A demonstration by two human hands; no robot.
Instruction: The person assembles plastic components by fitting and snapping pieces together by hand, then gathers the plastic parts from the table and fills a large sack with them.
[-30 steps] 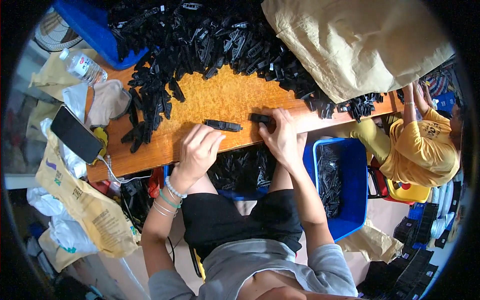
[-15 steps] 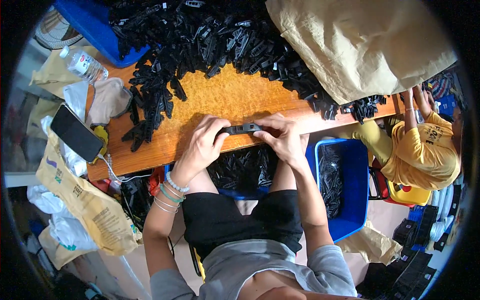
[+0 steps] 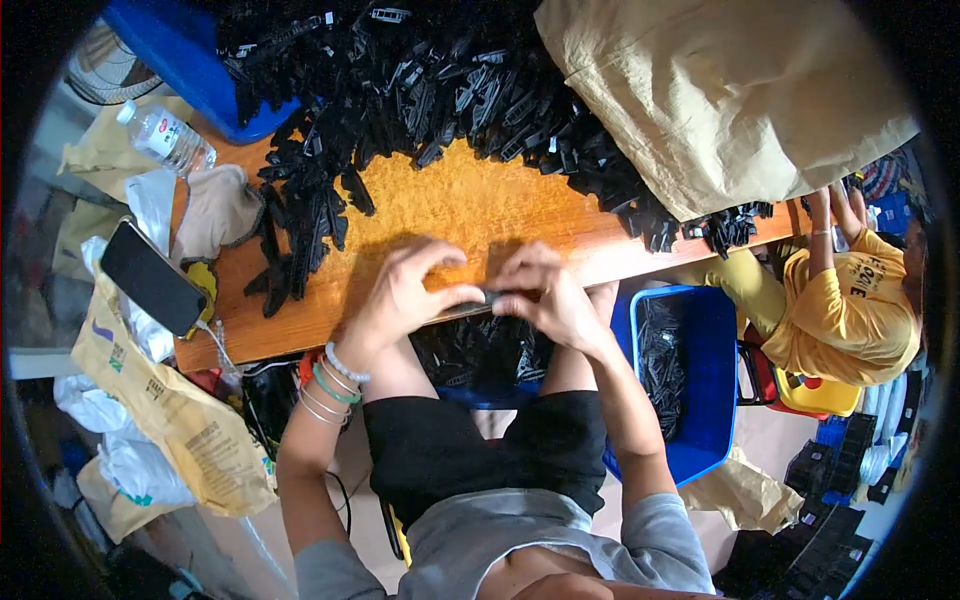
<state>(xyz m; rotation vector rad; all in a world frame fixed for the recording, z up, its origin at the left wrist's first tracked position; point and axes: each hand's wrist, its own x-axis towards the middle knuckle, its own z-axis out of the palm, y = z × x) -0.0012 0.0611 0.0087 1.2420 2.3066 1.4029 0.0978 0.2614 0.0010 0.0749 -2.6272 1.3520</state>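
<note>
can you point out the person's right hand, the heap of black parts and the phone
Right hand (image 3: 556,304): head view, back of the hand
Heap of black parts (image 3: 430,90): head view, its middle
Phone (image 3: 154,277): head view, middle of its dark screen

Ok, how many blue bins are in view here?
3: one bin at the table's far left, one bin under its near edge, and one bin right of that. Others may be hidden.

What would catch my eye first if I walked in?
Most likely the big heap of black parts across the far side of the wooden table, with brown paper over its right part. Nearer, the left hand and right hand nearly meet at the table's near edge; a blue bin stands below, to the right.
</note>
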